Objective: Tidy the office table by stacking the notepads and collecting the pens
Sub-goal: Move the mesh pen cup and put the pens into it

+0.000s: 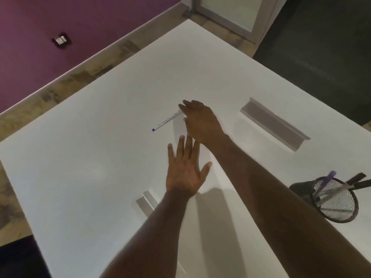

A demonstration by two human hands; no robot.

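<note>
Blue-capped pen [167,121] is laid mid white table [80,167], far end just under right hand [200,121] fingertips, not yet gripped. Left hand [185,171] is spread flat, nothing held. Pen could be nudged, rolled away. Mesh pen cup [334,199] is set near right.

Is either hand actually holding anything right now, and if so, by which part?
Nothing is held. The right hand reaches with straight fingers to the far end of the pen, which lies on the table. The left hand is flat and empty.
</note>
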